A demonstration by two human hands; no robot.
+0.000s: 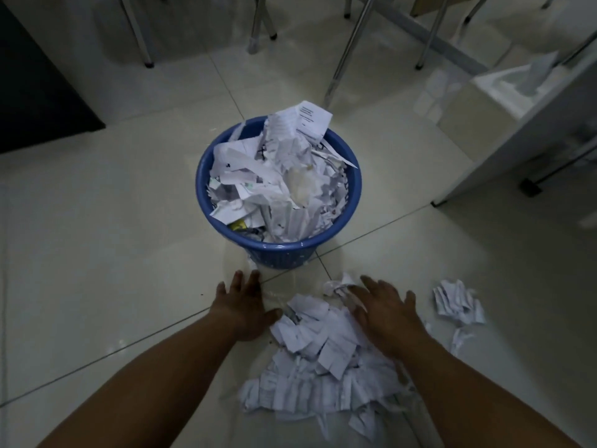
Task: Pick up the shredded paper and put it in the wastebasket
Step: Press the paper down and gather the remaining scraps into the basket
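A blue plastic wastebasket [206, 176] stands on the tiled floor, heaped above its rim with torn white paper. In front of it a large pile of shredded paper [323, 367] lies on the floor. My left hand [244, 307] rests flat on the floor at the pile's left edge, fingers spread, holding nothing. My right hand [386, 313] lies palm down on the pile's right side, fingers apart over the scraps. A smaller clump of shreds [458, 302] lies apart to the right.
Metal chair and table legs [344, 50] stand behind the basket. A dark cabinet [35, 92] fills the far left. A grey desk panel [517, 130] runs along the right, with a white box [510, 88] behind it.
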